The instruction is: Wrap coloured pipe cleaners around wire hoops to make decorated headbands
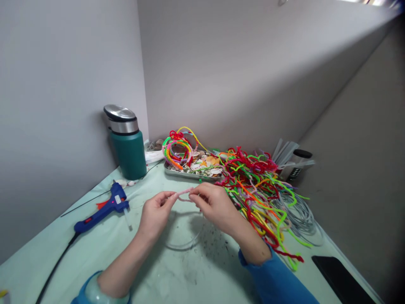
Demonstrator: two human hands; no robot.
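Note:
A pale pink pipe cleaner (pixel 184 193) is stretched in a small loop between my two hands, above the table. My left hand (pixel 157 212) pinches its left end between thumb and fingertips. At its right end my right hand (pixel 212 204) is closed on it, the fingers curled. Below them a clear ring of tubing or wire (pixel 181 248) lies on the pale green cloth, partly covered by my hands. Just beyond stands a metal tray (pixel 171 171) of shells or button-like pieces, with a coil of bright pipe cleaners (pixel 180 147) on top.
A blue glue gun (pixel 104 211) with its cord lies at left, near a green bottle (pixel 128 152). To the right are a tangled heap of coloured pipe cleaners (pixel 253 177), grey wire coils (pixel 299 217), a dark-lidded jar (pixel 299 162) and a black phone-like slab (pixel 340 276). Walls close the back.

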